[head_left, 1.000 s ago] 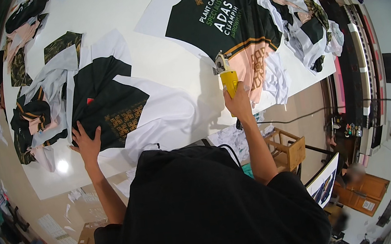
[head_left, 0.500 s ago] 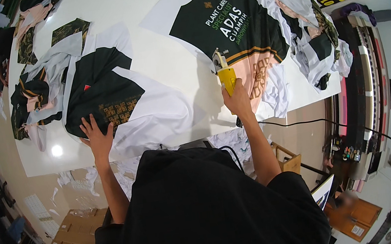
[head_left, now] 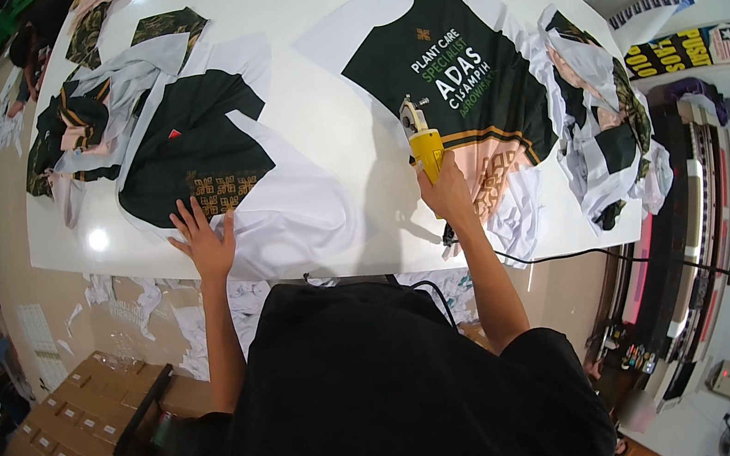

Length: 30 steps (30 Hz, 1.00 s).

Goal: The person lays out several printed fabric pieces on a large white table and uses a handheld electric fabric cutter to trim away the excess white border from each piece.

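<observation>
My right hand (head_left: 441, 185) grips a yellow electric fabric cutter (head_left: 426, 149), whose silver head rests at the left edge of a dark green printed garment panel (head_left: 492, 70) with a pink, gold-patterned lower part and white cloth around it. My left hand (head_left: 206, 239) lies with fingers spread at the lower edge of another dark green piece (head_left: 173, 157) with gold square patterns, partly over white fabric (head_left: 290, 224). Both pieces lie on the white table (head_left: 381, 179).
Crumpled fabric heaps (head_left: 610, 147) (head_left: 70, 120) flank both pieces. A black cord (head_left: 593, 257) runs rightward from the cutter. Cardboard boxes (head_left: 65, 447) stand on the floor at lower left. A co-worker (head_left: 25, 66) is partly visible at upper left. Long rolls (head_left: 682, 193) line the right side.
My left hand has moved rightward along the dark piece. My right hand still holds the cutter at the printed panel's edge. The view has shifted, bringing more boxes into sight.
</observation>
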Available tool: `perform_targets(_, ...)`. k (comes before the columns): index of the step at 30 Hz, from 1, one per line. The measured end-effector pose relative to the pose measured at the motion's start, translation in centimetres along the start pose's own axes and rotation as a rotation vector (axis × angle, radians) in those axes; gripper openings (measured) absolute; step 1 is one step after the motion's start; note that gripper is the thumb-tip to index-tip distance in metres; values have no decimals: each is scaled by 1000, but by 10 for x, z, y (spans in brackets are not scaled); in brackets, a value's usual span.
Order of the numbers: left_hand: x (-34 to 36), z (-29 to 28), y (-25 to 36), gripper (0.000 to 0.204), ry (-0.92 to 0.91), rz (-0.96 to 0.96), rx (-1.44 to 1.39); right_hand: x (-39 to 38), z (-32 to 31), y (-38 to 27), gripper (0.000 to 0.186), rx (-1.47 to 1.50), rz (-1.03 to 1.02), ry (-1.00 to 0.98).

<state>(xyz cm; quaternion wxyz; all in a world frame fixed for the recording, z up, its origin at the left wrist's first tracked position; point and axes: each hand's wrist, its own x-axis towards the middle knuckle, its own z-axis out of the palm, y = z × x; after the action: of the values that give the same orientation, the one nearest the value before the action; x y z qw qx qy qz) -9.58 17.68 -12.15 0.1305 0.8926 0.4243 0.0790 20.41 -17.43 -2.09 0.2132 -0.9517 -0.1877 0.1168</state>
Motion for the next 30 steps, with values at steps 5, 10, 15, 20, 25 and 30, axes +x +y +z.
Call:
perform_targets(5, -2, 6, 11, 79, 203, 64, 70, 14, -4, 4, 50, 1, -61, -21)
perform_targets(10, -3, 5, 15, 77, 228, 29, 77, 26, -10, 2, 50, -34, -93, -57)
perform_targets(15, -3, 6, 16, 76, 245, 17, 78, 40, -9, 8, 50, -35, -156, -76)
perform_targets(20, 0, 4, 19, 75, 215, -41, 92, 55, -10, 8, 50, -36, -206, -112)
perform_targets(25, 1, 4, 20, 75, 205, -70, 107, 69, -11, 2, 51, -36, -239, -128)
perform_targets(30, 1, 2, 21, 76, 199, -84, 92, 82, -14, -9, 49, -74, -266, -153)
